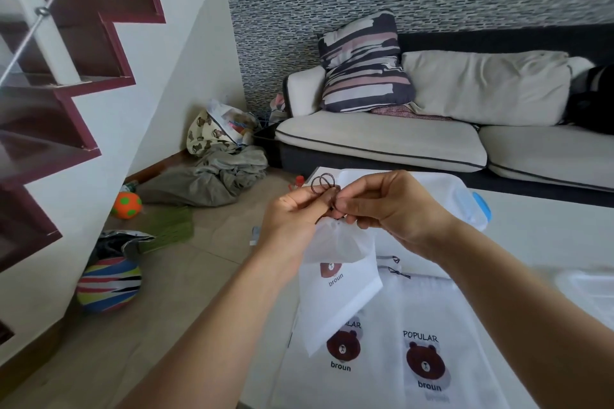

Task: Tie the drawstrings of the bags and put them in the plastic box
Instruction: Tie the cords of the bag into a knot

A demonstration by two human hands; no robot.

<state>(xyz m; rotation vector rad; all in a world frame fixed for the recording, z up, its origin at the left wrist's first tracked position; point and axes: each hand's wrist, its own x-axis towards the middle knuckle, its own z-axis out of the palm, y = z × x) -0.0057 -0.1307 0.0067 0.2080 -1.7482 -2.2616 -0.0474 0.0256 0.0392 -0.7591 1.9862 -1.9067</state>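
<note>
I hold a small white drawstring bag [335, 272] with a brown bear print up above the table. My left hand [292, 212] and my right hand [392, 206] both pinch its dark brown drawstring [324, 184] at the gathered neck; two loops of cord stand up above my fingers. Two more white bear bags lie flat on the white table, one [342, 362] under the held bag and one [428, 352] to its right. The clear plastic box [465, 206] with a blue latch sits behind my right hand, partly hidden.
A white lid or tray [588, 289] lies at the table's right edge. A sofa [382, 139] with cushions stands behind the table. On the floor at left lie crumpled clothes [206, 179], two balls [108, 285] and a bag of toys, beside a staircase.
</note>
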